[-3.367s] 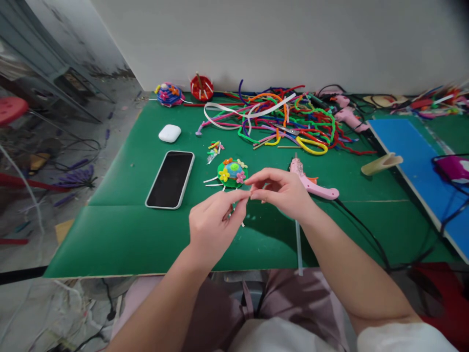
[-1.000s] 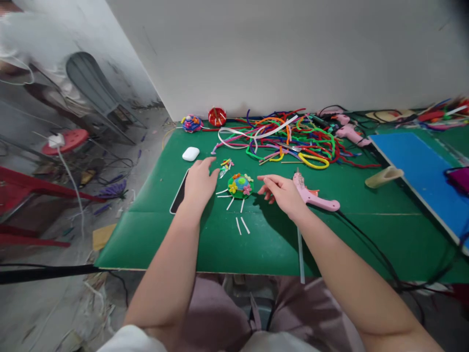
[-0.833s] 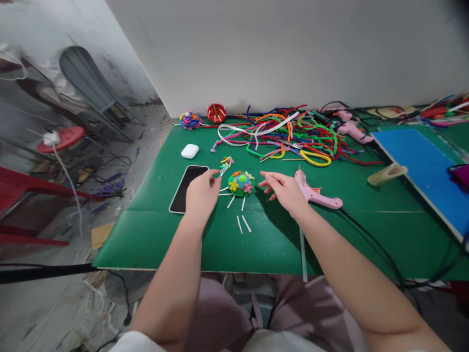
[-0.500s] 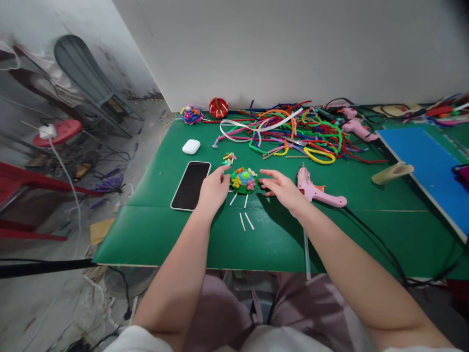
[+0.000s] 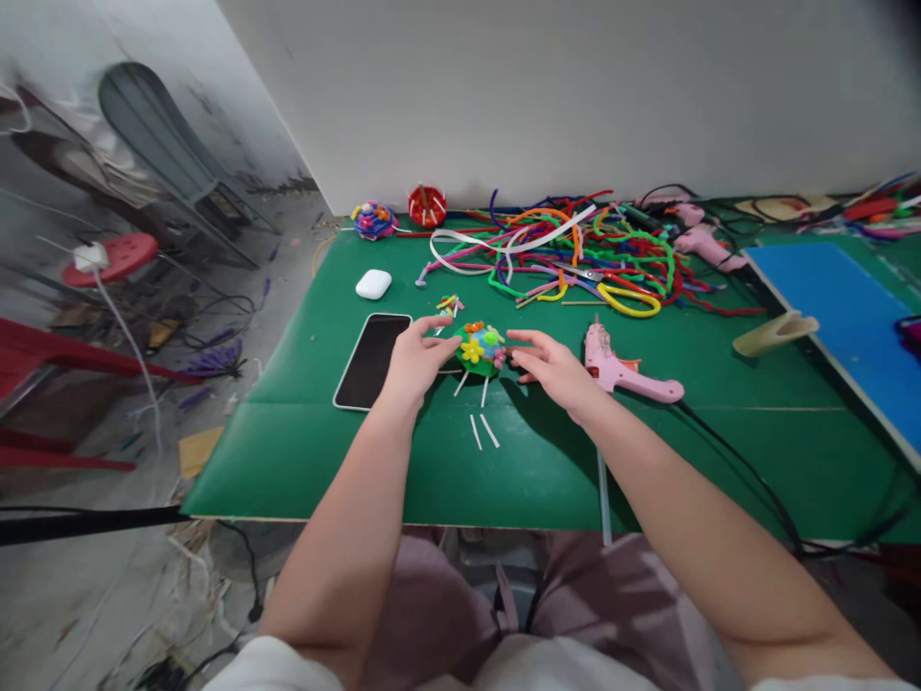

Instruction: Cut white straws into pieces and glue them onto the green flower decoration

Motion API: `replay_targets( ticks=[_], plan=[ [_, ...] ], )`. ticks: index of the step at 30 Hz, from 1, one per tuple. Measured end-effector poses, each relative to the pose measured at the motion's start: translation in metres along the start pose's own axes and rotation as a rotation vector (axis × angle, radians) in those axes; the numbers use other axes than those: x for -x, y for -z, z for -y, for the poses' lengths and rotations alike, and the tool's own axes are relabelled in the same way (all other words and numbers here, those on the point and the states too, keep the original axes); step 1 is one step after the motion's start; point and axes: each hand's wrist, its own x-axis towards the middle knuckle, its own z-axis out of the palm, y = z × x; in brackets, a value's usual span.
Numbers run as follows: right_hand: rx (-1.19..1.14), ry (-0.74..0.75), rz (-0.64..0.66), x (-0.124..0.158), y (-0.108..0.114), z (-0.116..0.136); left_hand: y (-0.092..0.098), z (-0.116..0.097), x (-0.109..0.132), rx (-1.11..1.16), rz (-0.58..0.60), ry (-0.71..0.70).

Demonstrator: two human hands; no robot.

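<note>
Between my hands is a small round craft piece (image 5: 484, 345), green and blue with yellow, orange and pink flowers, and white strips stick out from under it. The piece tilts, its left side raised. My left hand (image 5: 415, 363) grips its left edge with the fingertips. On the other side my right hand (image 5: 551, 369) is open, fingers stretched out close to the pink flower; whether they touch it I cannot tell. Two loose white strips (image 5: 484, 432) lie nearer me. Small coloured pieces (image 5: 451, 306) are just behind the craft piece.
A phone (image 5: 372, 363) and a white case (image 5: 373, 284) lie left. At right is a pink glue gun (image 5: 625, 374) with a cord. Behind are tangled pipe cleaners (image 5: 619, 250), yellow-handled scissors (image 5: 629, 300) and two more round pieces (image 5: 374, 220). A blue board (image 5: 849, 317) lies far right.
My left hand has moved slightly right and taken hold of the craft piece's edge. The piece has tipped toward the right. My right hand has stayed nearly still.
</note>
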Motion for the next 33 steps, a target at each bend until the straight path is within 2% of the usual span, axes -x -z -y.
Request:
replay_targets(
  ticks=[6,11,15,21,26,30,33],
  plan=[
    [-0.137,-0.057,-0.089,0.000,0.001,0.002,0.000,-0.010,0.004,0.239,-0.052,0.037],
    [-0.503,-0.112,-0.009,0.006,0.001,0.010,-0.009,-0.016,0.012,0.375,-0.062,0.045],
    [-0.679,-0.135,0.048,0.008,0.004,0.013,-0.018,-0.021,0.023,0.474,-0.026,0.051],
    [-0.722,-0.112,0.005,0.006,0.010,0.011,-0.021,-0.025,0.031,0.442,0.013,0.095],
    [-0.791,-0.103,-0.078,0.005,0.017,0.015,-0.015,-0.022,0.028,0.354,-0.090,0.073],
    [-0.878,-0.115,-0.089,0.005,0.019,0.018,-0.015,-0.027,0.033,0.319,-0.002,0.084],
    [-0.828,-0.092,-0.076,0.004,0.019,0.017,-0.017,-0.033,0.039,0.313,0.077,0.054]
  ],
)
